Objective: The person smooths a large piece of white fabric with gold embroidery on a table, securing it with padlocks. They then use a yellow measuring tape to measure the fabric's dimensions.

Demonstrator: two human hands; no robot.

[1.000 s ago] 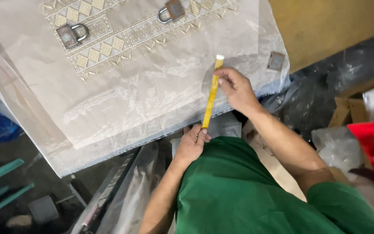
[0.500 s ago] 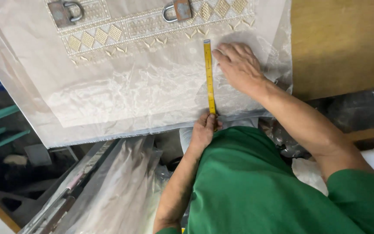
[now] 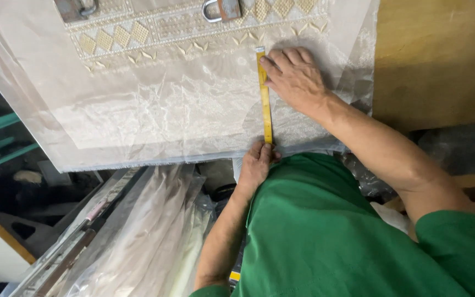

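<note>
Tabletop [image 3: 435, 60] carries sheer fabric [image 3: 155, 115]; right hand [image 3: 295, 77] flat, pinning yellow tape measure [image 3: 264, 96], left hand [image 3: 257, 165] pinching its near end taut.

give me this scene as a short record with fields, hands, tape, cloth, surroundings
left hand: pins the near end of the tape at the cloth's near edge
right hand: flat on the cloth, fingers pressing the tape's far end
measuring tape: yellow, laid straight across the cloth
cloth: sheer beige fabric with an embroidered diamond band
metal weights: resting on the embroidered band
table: bare wood, right of the cloth
clothing: green shirt
</note>
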